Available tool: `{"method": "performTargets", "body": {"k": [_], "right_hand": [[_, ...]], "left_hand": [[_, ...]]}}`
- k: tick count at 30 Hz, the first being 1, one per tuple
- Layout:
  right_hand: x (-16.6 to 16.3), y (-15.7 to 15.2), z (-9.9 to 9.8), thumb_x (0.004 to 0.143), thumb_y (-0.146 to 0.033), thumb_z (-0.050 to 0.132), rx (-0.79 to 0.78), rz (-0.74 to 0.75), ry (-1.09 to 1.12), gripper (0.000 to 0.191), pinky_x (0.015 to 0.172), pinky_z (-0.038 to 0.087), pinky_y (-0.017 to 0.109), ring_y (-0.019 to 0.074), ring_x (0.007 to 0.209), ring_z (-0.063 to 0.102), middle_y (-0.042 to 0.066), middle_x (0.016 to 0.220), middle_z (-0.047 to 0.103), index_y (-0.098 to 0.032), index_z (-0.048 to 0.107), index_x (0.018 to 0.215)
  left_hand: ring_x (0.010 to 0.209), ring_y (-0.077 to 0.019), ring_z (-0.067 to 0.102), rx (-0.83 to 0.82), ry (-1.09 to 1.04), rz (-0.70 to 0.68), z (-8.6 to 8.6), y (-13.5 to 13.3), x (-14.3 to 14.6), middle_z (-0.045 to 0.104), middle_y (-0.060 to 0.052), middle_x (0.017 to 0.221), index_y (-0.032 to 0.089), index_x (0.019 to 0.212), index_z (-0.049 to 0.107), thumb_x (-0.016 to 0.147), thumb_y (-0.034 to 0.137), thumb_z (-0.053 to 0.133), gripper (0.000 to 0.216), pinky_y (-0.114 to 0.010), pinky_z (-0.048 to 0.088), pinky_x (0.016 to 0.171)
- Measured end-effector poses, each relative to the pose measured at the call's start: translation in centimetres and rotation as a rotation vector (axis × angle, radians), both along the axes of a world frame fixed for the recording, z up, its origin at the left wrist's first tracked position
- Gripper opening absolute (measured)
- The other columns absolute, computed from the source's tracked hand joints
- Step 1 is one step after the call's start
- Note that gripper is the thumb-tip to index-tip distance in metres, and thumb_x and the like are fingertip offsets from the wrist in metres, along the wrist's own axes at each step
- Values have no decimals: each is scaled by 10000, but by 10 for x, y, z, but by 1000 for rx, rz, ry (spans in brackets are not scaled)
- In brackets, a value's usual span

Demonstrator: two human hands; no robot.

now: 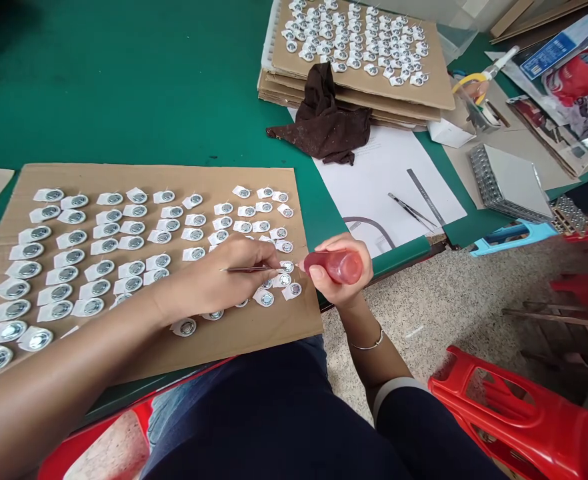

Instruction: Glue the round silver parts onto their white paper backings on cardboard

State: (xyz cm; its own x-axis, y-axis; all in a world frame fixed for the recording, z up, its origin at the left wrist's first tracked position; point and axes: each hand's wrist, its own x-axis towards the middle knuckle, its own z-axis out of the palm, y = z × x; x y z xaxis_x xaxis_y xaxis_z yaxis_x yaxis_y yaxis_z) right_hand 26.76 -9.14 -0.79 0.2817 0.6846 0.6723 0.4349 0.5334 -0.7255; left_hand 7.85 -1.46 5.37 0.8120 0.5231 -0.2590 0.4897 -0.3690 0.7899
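My left hand [224,267] is closed on thin metal tweezers [247,269], their tips beside a small round silver disc [287,267] with white paper backing. In my right hand [367,265] is a red squeeze bottle [341,265], tilted so its nozzle points left at that same disc. Whether the nozzle touches it I cannot tell. Rows of similar discs, each with a white paper tab, lie across a brown cardboard sheet [254,337] beneath my hands. My left hand and forearm hide some of them.
At the back, stacked cardboard [439,67] carries many more discs, with a dark brown cloth [331,127] against it. White paper [399,167] bears another pair of tweezers [411,210] and a steel ruler [425,195]. A red stool [519,413] stands at lower right.
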Motion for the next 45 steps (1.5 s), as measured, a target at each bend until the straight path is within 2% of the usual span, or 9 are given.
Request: {"method": "performTargets", "body": {"k": [7, 16, 24, 45], "right_hand": [[0, -1, 4, 640, -318, 732, 26, -19, 4, 325, 511, 499, 312, 162, 618, 593, 10, 727, 591, -192, 541, 870], [0, -3, 1, 679, -373, 704, -29, -22, 2, 317, 515, 518, 331, 165, 617, 589, 6, 733, 560, -210, 513, 873], [2, -2, 1, 668, -325, 711, -30, -17, 18, 307, 532, 528, 343, 172, 643, 597, 6, 746, 556, -208, 525, 882], [2, -4, 2, 677, -346, 699, -49, 27, 18, 302, 509, 520, 330, 164, 612, 591, 6, 734, 559, -206, 522, 877]], "left_hand": [[588, -99, 522, 1, 0, -13, 2, 1, 1, 611, 16, 674, 183, 860, 630, 865, 283, 465, 193, -229, 373, 528], [574, -98, 524, -2, 13, -16, 2, 1, 0, 607, 21, 654, 187, 857, 626, 866, 273, 467, 180, -223, 374, 511], [590, -93, 520, 38, -3, -20, 0, 2, 1, 610, 27, 669, 191, 857, 624, 868, 276, 472, 175, -221, 375, 533], [569, -115, 515, -38, -14, -3, -1, 3, 0, 605, 0, 650, 181, 856, 620, 854, 294, 472, 186, -228, 366, 514]]}}
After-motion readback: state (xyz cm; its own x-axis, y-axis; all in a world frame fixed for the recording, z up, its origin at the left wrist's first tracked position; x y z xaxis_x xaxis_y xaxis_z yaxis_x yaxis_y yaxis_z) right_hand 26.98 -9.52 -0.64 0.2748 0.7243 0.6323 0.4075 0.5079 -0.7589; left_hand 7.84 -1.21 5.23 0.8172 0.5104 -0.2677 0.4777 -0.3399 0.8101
